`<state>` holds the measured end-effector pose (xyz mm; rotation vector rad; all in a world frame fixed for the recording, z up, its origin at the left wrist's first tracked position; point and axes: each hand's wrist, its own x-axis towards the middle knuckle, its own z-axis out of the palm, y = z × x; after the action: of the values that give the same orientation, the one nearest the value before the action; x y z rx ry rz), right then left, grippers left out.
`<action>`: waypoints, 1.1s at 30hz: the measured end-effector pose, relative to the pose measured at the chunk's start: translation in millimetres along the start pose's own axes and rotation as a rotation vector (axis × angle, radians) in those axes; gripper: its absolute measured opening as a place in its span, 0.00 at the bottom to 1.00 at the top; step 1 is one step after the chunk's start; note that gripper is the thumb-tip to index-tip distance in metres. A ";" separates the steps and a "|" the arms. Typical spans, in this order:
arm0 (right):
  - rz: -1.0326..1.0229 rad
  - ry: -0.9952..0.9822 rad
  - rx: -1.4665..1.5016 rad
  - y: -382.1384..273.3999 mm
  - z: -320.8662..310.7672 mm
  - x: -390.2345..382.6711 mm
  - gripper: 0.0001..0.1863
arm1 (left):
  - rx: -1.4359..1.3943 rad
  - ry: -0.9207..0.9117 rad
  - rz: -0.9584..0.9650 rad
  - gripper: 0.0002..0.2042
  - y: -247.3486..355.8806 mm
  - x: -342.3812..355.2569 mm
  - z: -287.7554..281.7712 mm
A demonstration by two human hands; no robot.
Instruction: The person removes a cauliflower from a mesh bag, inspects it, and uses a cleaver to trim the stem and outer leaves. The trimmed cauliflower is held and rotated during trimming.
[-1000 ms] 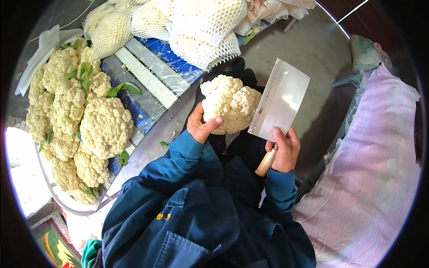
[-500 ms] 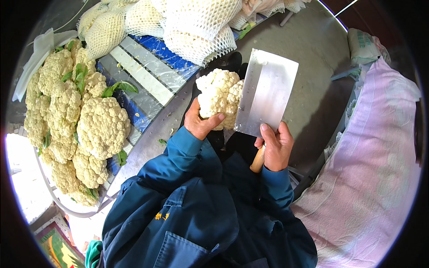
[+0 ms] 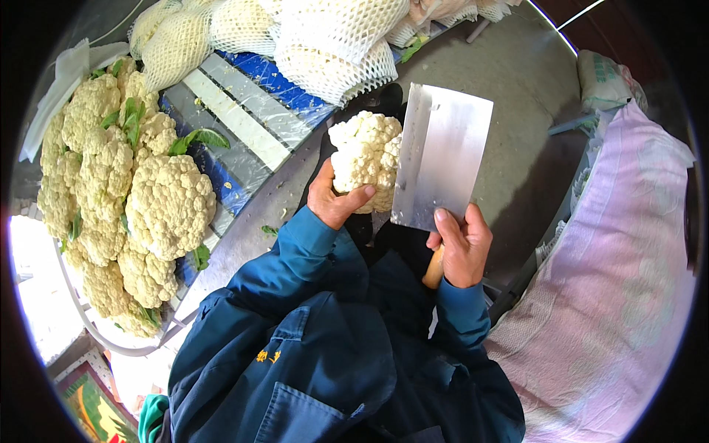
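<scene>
My left hand (image 3: 336, 198) is closed around the lower left of a cream-white cauliflower (image 3: 368, 156), thumb across its near side. My right hand (image 3: 464, 247) grips the wooden handle of a cleaver (image 3: 445, 155), with the thumb pressed at the base of the blade. The broad, shiny blade stands up just right of the cauliflower, its left edge along the cauliflower's side. Whether blade and cauliflower touch, I cannot tell. Some small crumbs cling to the blade's lower corner.
On the left, a heap of cauliflowers (image 3: 171, 207) with green leaves rests on a slatted table (image 3: 240, 125) with blue parts. Cauliflowers in white foam nets (image 3: 336, 70) lie at its far end. A pinkish woven cloth (image 3: 591, 295) covers something at right; a sack (image 3: 602, 80) stands beyond.
The cleaver and my right hand have shifted slightly right and down. My left hand still holds the cauliflower, nearly in the same place.
</scene>
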<state>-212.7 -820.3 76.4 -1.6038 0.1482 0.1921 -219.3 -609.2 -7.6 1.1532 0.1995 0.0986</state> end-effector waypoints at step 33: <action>0.184 -0.228 -0.358 -9.4 -78.2 -19.0 0.10 | -0.025 0.060 -0.029 0.31 1.0 3.1 1.0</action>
<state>-226.8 -898.4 92.5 -1.9088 0.0873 0.5681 -216.0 -609.0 -6.6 1.1224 0.2673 0.1096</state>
